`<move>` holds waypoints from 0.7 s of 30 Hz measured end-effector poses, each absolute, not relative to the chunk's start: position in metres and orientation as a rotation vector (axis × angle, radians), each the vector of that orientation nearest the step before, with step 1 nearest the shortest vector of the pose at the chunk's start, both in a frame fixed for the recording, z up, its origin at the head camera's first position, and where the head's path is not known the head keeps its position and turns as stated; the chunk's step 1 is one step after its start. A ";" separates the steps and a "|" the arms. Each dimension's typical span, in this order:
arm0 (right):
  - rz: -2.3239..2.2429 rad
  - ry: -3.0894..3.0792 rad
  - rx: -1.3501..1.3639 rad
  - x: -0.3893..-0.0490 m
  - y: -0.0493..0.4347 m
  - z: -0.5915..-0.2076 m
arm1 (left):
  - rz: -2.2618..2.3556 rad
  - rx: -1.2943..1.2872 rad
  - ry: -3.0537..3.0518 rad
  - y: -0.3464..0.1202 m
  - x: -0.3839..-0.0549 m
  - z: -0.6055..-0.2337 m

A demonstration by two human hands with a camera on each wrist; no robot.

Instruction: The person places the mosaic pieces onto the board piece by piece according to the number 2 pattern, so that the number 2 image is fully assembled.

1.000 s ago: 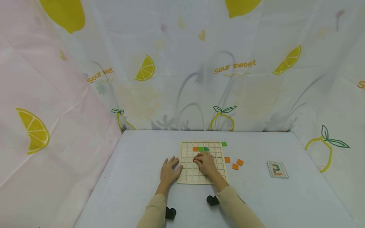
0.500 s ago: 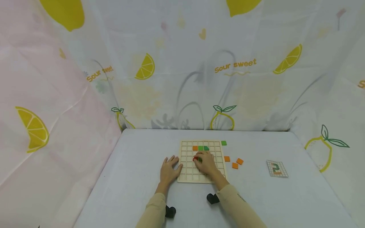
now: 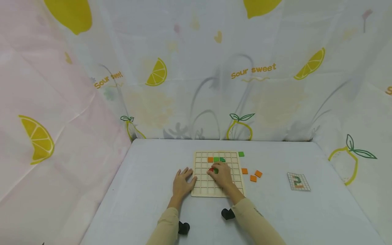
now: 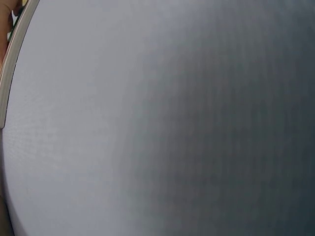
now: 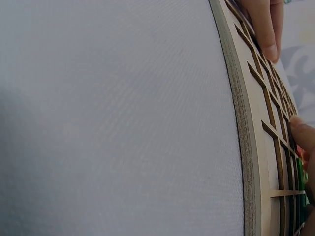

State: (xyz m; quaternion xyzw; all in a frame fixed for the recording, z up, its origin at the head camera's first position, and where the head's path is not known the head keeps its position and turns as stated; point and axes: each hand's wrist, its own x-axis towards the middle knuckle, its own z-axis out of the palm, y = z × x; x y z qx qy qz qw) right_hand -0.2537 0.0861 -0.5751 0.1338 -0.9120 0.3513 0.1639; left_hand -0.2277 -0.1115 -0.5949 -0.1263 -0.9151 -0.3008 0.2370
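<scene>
A pale wooden grid board (image 3: 204,191) lies on the white table. My left hand (image 3: 181,185) rests at its left edge with fingers spread and the thumb on the rim. Over the middle of the board my right hand (image 3: 222,174) bends down, thumb and fingertips pinching a small red tile (image 3: 211,169). Right beside that tile shows a green tile (image 3: 216,170), partly hidden by the fingers. Farther up, an orange tile (image 3: 210,159), a light green tile (image 3: 216,159) and a dark green tile (image 3: 222,159) sit in a row. The right wrist view catches the board's edge (image 5: 241,118) and both hands.
Right of the board lie a loose green tile (image 3: 241,154) and several orange tiles (image 3: 253,178). Farther right is a printed grid card (image 3: 298,181) with a coloured pattern. Black pieces (image 3: 228,214) show at both wrists. A lemon-printed cloth (image 3: 199,102) hangs behind the table.
My right hand's fingers have shifted slightly over the same spot, and the green tile beside the red one has come into sight. The left hand has stayed at the board's edge.
</scene>
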 end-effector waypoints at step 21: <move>1.002 -2.395 0.441 -0.245 0.121 -0.582 | -0.873 -0.328 -2.500 -0.111 -0.229 -0.596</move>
